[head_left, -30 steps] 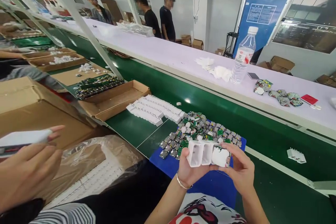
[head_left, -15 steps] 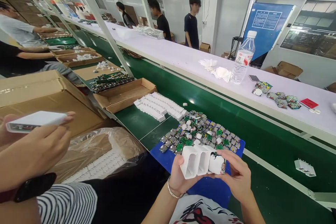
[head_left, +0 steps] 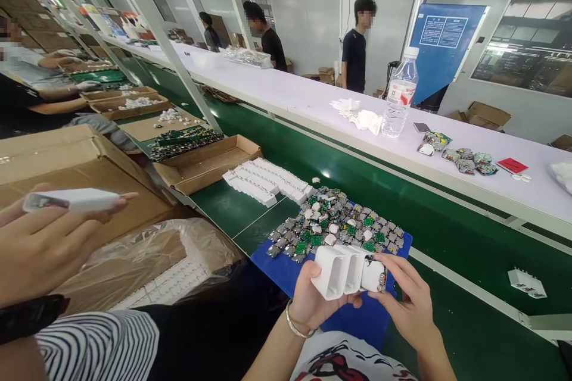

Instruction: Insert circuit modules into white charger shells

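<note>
My left hand [head_left: 307,296] is closed around white plastic housings [head_left: 328,274] set side by side, their open ends facing me. The left and middle housings look hollow. At the right end, a circuit board module [head_left: 372,275] with a white face and metal parts sits at the mouth of the row. My right hand [head_left: 410,305] pinches this module between thumb and fingers; how deep it sits is hidden. Just beyond my hands, a heap of circuit board modules [head_left: 339,220], grey, green and white, lies on a blue mat [head_left: 279,271].
Rows of white housings [head_left: 268,181] lie beyond the heap, beside a cardboard tray [head_left: 210,166]. At left, a co-worker's hands [head_left: 53,244] hold a white housing over a plastic-lined carton [head_left: 147,274]. A water bottle [head_left: 399,98] stands on the raised shelf [head_left: 308,89]. Another white unit [head_left: 527,283] sits right.
My view has shifted slightly. The housings in my left hand are turned a little, with the module still pinched by my right hand. A person at the back has moved right.
</note>
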The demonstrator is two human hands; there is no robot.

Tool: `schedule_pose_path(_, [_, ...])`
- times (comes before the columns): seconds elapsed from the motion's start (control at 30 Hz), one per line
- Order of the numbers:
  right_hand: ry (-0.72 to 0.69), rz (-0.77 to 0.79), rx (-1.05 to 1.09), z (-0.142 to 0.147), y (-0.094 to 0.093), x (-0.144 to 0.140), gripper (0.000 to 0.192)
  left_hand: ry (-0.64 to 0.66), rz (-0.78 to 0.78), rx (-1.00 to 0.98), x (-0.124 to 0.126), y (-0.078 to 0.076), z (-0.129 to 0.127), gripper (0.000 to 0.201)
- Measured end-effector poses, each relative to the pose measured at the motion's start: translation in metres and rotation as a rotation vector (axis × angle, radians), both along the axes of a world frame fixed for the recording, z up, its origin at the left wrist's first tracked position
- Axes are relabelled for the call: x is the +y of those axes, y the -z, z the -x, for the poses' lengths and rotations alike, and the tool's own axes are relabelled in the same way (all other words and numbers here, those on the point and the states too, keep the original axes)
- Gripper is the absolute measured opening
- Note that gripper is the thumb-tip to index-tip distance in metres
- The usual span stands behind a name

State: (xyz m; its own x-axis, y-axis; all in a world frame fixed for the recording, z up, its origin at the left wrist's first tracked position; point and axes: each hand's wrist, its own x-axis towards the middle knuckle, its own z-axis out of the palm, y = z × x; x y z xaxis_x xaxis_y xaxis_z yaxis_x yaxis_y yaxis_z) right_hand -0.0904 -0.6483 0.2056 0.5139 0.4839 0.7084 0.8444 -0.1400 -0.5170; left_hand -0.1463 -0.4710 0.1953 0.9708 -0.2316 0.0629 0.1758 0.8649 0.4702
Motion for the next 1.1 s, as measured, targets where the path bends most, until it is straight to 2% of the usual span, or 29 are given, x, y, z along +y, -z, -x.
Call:
schedule_pose_path(0.1, [0.023, 0.007, 0.041, 0.004, 0.002, -0.003, 0.058, 0.003, -0.012, 0.012, -0.005, 0.003, 0.003, 0.047])
schedule_pose_path(0.2, [-0.017, -0.037, 0.191, 0.004, 0.003, -0.003, 0.050, 0.066, 0.041, 0.057, -0.007, 0.004, 0.008, 0.050])
schedule_pose_path(0.33, [-0.299, -0.198, 0.556, 0.004, 0.007, 0.005, 0.052, 0.177, 0.157, 0.140, -0.007, 0.005, 0.014, 0.054])
schedule_pose_path(0.4, [-0.372, -0.271, 0.747, 0.005, 0.009, 0.011, 0.048, 0.202, 0.188, 0.156, -0.006, 0.007, 0.017, 0.054])
schedule_pose_path(0.5, [-0.353, -0.288, 1.003, 0.011, 0.012, 0.021, 0.040, 0.231, 0.212, 0.157, -0.004, 0.011, 0.022, 0.057])
schedule_pose_path(0.63, [-0.370, -0.267, 1.260, 0.022, 0.012, 0.029, 0.040, 0.265, 0.242, 0.143, -0.002, 0.017, 0.027, 0.056])
schedule_pose_path(0.8, [-0.372, -0.322, 1.327, 0.029, 0.008, 0.030, 0.047, 0.314, 0.238, 0.134, 0.000, 0.019, 0.027, 0.055])
schedule_pose_path(1.0, [-0.173, -0.360, 1.302, 0.029, 0.012, 0.034, 0.044, 0.367, 0.315, 0.172, -0.001, 0.024, 0.021, 0.050])
schedule_pose_path(1.1, [-0.127, -0.384, 1.292, 0.030, 0.018, 0.036, 0.042, 0.368, 0.309, 0.209, -0.004, 0.028, 0.020, 0.054])
